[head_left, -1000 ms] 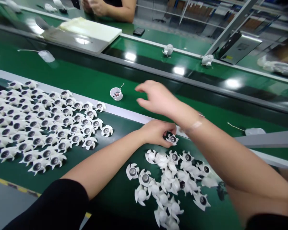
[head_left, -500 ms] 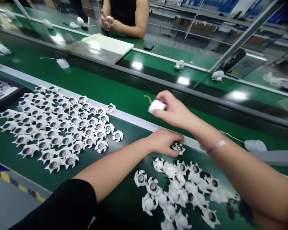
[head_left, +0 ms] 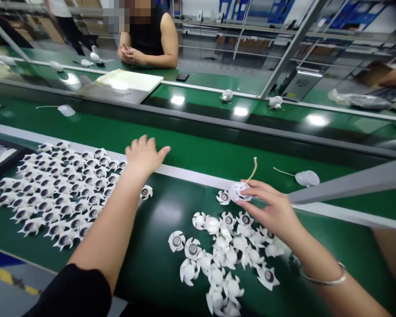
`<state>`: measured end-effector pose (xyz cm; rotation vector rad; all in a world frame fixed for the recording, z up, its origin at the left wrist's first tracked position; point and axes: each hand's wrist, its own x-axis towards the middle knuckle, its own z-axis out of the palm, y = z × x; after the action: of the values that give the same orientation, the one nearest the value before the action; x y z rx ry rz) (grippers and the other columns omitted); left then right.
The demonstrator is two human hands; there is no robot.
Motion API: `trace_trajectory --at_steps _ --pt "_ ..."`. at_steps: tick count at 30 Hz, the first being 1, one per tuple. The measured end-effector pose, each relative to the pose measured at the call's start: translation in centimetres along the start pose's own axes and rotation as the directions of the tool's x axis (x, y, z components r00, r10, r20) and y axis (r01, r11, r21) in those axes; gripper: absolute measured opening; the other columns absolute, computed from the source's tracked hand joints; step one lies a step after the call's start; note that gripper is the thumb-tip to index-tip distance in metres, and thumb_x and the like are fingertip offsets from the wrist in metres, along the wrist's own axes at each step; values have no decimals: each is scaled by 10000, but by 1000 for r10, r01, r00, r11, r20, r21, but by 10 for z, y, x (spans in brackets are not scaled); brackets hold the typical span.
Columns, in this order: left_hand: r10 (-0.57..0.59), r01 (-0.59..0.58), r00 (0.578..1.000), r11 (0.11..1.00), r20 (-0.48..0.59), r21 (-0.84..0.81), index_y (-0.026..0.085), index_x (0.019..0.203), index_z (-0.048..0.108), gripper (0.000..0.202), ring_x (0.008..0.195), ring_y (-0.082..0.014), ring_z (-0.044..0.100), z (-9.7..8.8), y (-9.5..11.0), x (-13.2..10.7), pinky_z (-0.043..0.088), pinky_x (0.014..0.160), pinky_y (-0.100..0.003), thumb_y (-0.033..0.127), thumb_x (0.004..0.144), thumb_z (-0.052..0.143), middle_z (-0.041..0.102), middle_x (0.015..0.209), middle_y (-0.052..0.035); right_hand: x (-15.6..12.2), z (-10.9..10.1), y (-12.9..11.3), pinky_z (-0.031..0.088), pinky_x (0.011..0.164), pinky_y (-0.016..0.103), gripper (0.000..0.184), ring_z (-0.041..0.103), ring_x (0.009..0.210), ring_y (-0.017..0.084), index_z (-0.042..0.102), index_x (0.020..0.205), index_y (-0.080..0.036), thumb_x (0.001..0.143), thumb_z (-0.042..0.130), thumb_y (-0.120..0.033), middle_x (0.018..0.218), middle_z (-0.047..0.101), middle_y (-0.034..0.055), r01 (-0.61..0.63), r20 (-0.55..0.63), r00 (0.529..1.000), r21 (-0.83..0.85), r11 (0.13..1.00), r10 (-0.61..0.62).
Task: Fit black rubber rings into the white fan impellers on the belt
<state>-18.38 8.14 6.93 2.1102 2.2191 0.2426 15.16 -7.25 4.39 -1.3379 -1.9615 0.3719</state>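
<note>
My left hand [head_left: 144, 155] reaches flat over the far right corner of the rows of small white fan blades [head_left: 53, 189], fingers stretched out and holding nothing. My right hand [head_left: 271, 209] grips a white round motor housing [head_left: 239, 191] with a tan wire sticking up, just above a single fan blade [head_left: 223, 197] on the dark green bench. A loose pile of fan blades [head_left: 227, 255] lies below my right hand.
A green conveyor belt [head_left: 198, 149] runs behind the bench, carrying another white housing [head_left: 306, 178] with a wire. A person sits across the line with hands clasped by a white board [head_left: 128, 81]. A dark tray [head_left: 0, 154] sits at the left edge.
My right hand picked the housing off the belt and brought it down to the bench. My left hand let go of the single blade and swung left to the arranged rows.
</note>
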Motion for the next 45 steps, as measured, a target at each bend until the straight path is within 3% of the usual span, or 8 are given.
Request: trace_trajectory --at_steps 3,7,12,15,20,33,40,45 --pt "-227 166 928 962 295 217 76 1436 458 923 1422 -501 232 1 -31 5 199 1105 -717 770 840 331 310 1565 -213 0 15 -6 589 916 447 131 673 1089 262 732 976 -239 849 700 -239 1230 674 106 100 32 994 23 995 -101" --pt "-216 121 921 949 323 291 30 1480 376 1030 1444 -466 221 3 -41 -15 176 1143 -685 802 799 389 257 1580 -224 -4 30 -1 605 910 422 142 689 1071 257 757 976 -221 856 687 -192 1260 668 111 175 68 983 -47 983 -171" --pt "231 -232 970 973 77 8 120 1382 535 706 1398 -412 344 -5 2 -54 238 1157 -610 542 821 617 411 1516 -181 -13 36 12 605 914 397 126 712 1019 249 771 958 -196 863 692 -219 1212 694 113 142 75 988 -81 987 -136" --pt "551 -438 832 728 69 -528 219 1224 660 453 1128 -230 601 8 54 -71 450 1022 -349 512 887 584 649 1255 -68 -11 36 14 599 920 377 141 713 1020 257 785 956 -204 830 725 -210 1201 699 109 120 117 987 -102 987 -108" --pt "691 -207 646 568 324 -797 226 1058 721 443 743 -143 587 55 111 -65 456 688 -255 434 678 815 673 952 -18 -7 37 7 603 898 375 233 713 1017 261 783 984 -231 775 760 -132 1236 680 82 82 156 986 -119 990 -63" --pt "670 -7 623 520 403 -854 162 972 606 551 597 -101 479 79 108 -52 359 594 -234 424 564 868 548 668 55 -2 32 8 569 905 355 186 695 1064 267 788 917 -226 747 796 -150 1031 759 71 -7 225 974 -52 999 18" --pt "673 -206 726 409 141 -889 193 855 510 474 548 -77 356 78 103 -69 297 559 -211 509 676 814 396 602 96 13 18 19 526 970 373 167 660 1118 250 781 946 -223 783 755 -202 1195 698 89 8 187 982 -105 994 12" --pt "778 -404 579 534 244 -743 213 900 566 594 554 -92 409 69 110 -79 280 535 -225 580 545 869 466 627 84 10 -36 37 531 879 406 490 641 1015 251 644 1263 -152 782 711 -218 1262 596 157 -214 -144 972 -209 954 186"
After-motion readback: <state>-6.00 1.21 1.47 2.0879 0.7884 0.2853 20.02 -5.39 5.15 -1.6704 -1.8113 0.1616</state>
